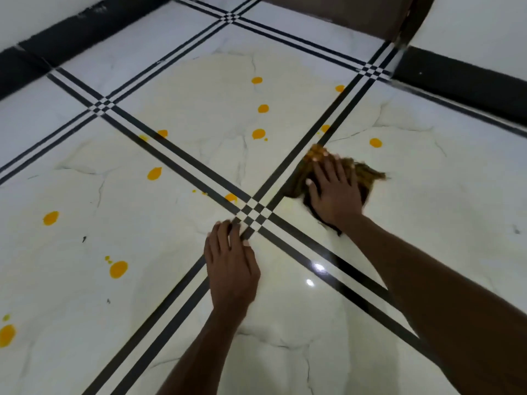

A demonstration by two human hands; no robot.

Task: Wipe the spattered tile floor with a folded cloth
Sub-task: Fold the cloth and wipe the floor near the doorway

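The floor [285, 309] is glossy pale marble-look tile, cut by black double stripes that cross in a small checkered square [254, 213]; that crossing serves as the landmark here.

The right hand [333, 192] lies just right of and beyond the crossing, palm down with fingers straight and spread, pressing flat on the cloth [368, 173]. The cloth is brownish-yellow and bunched rather than neat, blurred at its far right edge; it lies on the floor under the hand, its left end over the stripe that runs away from the crossing toward the far right. Its fingertips [316, 158] reach the cloth's far edge.

The left hand [231, 263] rests flat on the floor just near side of the crossing, fingers straight and together, tips touching the edge of the checkered square. It holds nothing. The two hands are apart, with the crossing between them.

Orange-yellow spots [258, 134] are scattered over the tiles: several beyond the crossing, one on the stripe right next to it, more well to its left, and one beyond the cloth on the right. A black skirting [462, 78] runs along the walls far beyond, and a brown panel [342, 15] stands at the top edge.
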